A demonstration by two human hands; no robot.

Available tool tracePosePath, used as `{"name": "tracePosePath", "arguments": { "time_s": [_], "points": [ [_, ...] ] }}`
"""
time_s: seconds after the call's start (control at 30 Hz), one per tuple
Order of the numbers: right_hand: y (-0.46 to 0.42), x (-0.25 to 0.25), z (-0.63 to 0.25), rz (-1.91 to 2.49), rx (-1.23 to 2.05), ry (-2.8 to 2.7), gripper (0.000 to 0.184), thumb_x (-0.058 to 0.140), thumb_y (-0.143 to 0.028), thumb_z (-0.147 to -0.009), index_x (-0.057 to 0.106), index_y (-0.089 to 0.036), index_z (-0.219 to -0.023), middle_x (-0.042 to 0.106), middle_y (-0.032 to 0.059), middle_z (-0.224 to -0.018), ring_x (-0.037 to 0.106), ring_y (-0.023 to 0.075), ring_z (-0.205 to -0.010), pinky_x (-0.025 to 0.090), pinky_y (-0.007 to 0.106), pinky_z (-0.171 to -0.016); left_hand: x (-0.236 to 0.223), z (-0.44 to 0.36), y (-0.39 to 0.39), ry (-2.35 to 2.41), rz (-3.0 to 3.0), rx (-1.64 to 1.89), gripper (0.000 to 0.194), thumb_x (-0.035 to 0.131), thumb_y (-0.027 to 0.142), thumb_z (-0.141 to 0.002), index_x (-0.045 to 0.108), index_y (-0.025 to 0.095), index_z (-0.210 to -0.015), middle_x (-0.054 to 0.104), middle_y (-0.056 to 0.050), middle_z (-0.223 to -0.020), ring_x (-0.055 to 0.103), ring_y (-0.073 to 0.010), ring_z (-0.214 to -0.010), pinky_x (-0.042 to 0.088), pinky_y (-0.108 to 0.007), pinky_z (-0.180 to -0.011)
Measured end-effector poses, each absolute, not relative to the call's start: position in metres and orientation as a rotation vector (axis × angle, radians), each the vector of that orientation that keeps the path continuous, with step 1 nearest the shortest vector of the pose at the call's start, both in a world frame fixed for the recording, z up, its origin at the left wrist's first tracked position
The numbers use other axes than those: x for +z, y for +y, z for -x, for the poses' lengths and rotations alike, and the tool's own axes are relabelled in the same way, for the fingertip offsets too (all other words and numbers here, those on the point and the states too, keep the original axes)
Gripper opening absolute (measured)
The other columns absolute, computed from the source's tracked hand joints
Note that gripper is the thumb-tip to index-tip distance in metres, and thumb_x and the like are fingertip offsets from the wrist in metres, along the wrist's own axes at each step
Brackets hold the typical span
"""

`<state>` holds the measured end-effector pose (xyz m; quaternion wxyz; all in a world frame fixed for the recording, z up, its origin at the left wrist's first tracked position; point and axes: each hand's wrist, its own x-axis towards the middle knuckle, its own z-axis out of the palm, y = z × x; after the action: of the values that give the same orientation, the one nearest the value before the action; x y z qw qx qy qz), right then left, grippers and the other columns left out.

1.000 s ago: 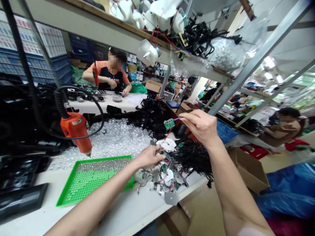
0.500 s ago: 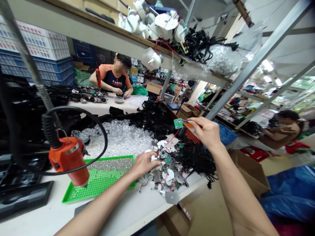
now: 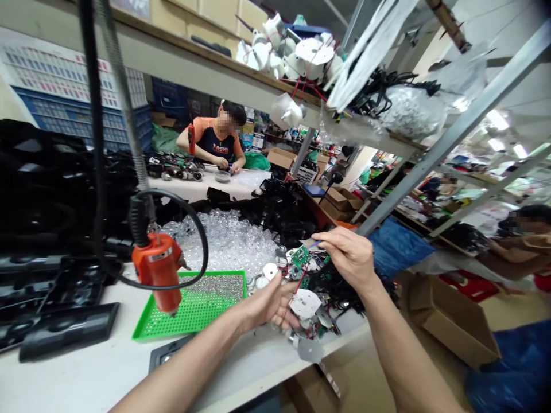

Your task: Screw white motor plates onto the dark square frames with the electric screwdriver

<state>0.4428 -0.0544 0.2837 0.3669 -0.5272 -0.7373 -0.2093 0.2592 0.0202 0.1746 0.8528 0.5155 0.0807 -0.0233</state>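
My right hand [image 3: 348, 255] pinches a thin blue wire at the edge of a small green circuit board [image 3: 300, 256], which hangs left of the fingertips. A red wire [image 3: 302, 280] runs down from the board toward a white many-sided plate part [image 3: 305, 304]. Beside that plate, my left hand [image 3: 275, 303] is open, palm turned up and fingers spread; the fingertips lie close to the plate, and whether they touch it I cannot tell. Around both hands is a heap of white parts, boards and wires, with a grey round plate [image 3: 310, 349] at the table's edge.
A green tray [image 3: 172, 327] holds small metal pieces. An orange power screwdriver [image 3: 160, 272] hangs above it with a looped black cable. Behind are clear plastic parts [image 3: 228, 238] and black parts. A person [image 3: 219, 137] works across the table. A cardboard box [image 3: 451, 321] stands at right.
My right hand has lowered the circuit board toward the heap. My left hand has turned palm up and spread its fingers beside the white plate. The view has shifted left.
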Motion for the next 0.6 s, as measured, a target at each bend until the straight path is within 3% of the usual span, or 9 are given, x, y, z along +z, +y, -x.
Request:
{"name": "tracePosePath", "arguments": {
  "time_s": [0.07,0.13,0.27,0.33,0.43,0.6],
  "points": [
    [-0.055,0.281,-0.44,1.321,-0.518,-1.914,0.018,0.057,-0.026,-0.091,0.073,-0.024,-0.099,0.072,0.0033,-0.079,0.064,0.0142,-0.067,0.051,0.026,-0.064,0.169,-0.253,0.02,0.162,-1.048,-0.196,0.087,0.018,0.08,-0.083,0.055,0.013,-0.126,0.07,-0.012,-0.09,0.055,-0.011,-0.053,0.034,-0.021,-0.049],
    [-0.059,0.279,-0.441,1.301,-0.5,-1.945,0.018,0.059,-0.024,-0.09,0.073,-0.024,-0.1,0.072,0.0033,-0.079,0.064,0.0144,-0.068,0.051,0.026,-0.064,0.166,-0.244,0.018,0.168,-1.007,-0.25,0.077,0.032,0.076,-0.084,0.062,0.01,-0.11,0.066,-0.008,-0.072,0.039,-0.0065,-0.042,0.021,-0.02,-0.042],
    [-0.084,0.266,-0.453,1.408,-0.366,-1.94,0.018,0.06,-0.023,-0.089,0.073,-0.026,-0.101,0.072,0.0036,-0.08,0.064,0.0154,-0.069,0.051,0.028,-0.064,0.167,-0.213,0.007,0.341,-0.964,0.072,0.044,0.069,0.056,-0.074,0.059,0.015,-0.088,0.044,0.008,-0.055,0.014,-0.0025,-0.041,0.006,-0.02,-0.043],
    [-0.103,0.248,-0.455,1.521,-0.193,-1.955,0.017,0.06,-0.024,-0.089,0.074,-0.026,-0.099,0.071,0.0038,-0.079,0.064,0.016,-0.069,0.051,0.028,-0.063,0.172,-0.193,0.0,0.475,-1.053,0.34,0.04,0.07,0.053,-0.074,0.055,0.017,-0.083,0.039,0.009,-0.057,0.018,-0.0034,-0.043,0.011,-0.019,-0.043],
    [-0.128,0.208,-0.445,1.716,0.175,-1.976,0.018,0.058,-0.028,-0.09,0.076,-0.026,-0.095,0.072,0.0039,-0.077,0.065,0.0173,-0.069,0.052,0.028,-0.063,0.183,-0.167,-0.01,0.689,-1.389,0.625,0.031,0.059,0.048,-0.084,0.057,0.018,-0.081,0.046,0.005,-0.061,0.037,-0.008,-0.052,0.026,-0.019,-0.05],
    [-0.138,0.155,-0.404,1.828,0.771,-1.865,0.026,0.054,-0.036,-0.091,0.074,-0.026,-0.104,0.076,0.0052,-0.098,0.072,0.0229,-0.087,0.057,0.034,-0.078,0.192,-0.144,-0.01,0.944,-1.817,0.73,0.021,0.049,0.037,-0.091,0.06,0.019,-0.087,0.052,0.004,-0.064,0.047,-0.012,-0.058,0.032,-0.022,-0.054]
  ]
}}
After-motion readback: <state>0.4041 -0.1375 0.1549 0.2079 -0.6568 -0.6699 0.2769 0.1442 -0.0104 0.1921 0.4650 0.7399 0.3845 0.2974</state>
